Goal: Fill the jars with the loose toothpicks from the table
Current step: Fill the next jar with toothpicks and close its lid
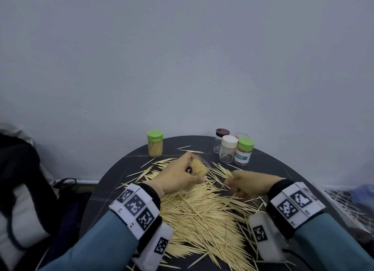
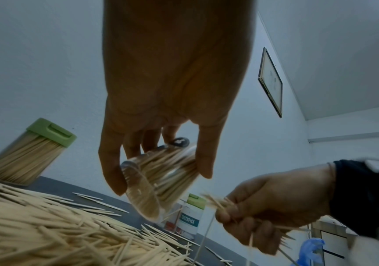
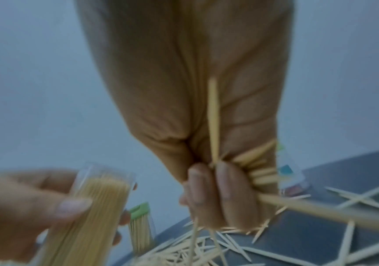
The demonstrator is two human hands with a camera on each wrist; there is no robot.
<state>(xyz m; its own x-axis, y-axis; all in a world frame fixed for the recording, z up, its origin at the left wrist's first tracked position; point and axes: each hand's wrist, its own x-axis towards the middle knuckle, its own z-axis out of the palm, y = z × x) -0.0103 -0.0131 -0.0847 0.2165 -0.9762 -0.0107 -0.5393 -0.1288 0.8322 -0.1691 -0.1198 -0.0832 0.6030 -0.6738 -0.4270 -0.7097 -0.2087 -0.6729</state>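
My left hand [image 1: 180,177] grips a clear open jar [image 1: 199,167] packed with toothpicks, tilted with its mouth toward the right; the jar [image 2: 161,176] shows between my thumb and fingers. My right hand [image 1: 245,184] is curled round a messy bundle of toothpicks [image 1: 223,172] just right of the jar mouth, and the bundle [image 3: 254,167] sticks out of the fist at several angles. A large heap of loose toothpicks [image 1: 202,216] covers the dark round table [image 1: 105,192] below both hands.
A full green-lidded jar [image 1: 155,143] stands at the back left. A cluster of jars stands at the back right: brown-lidded [image 1: 221,139], white-lidded [image 1: 228,150], green-lidded with a label [image 1: 243,151]. A dark bag [image 1: 22,190] lies left of the table.
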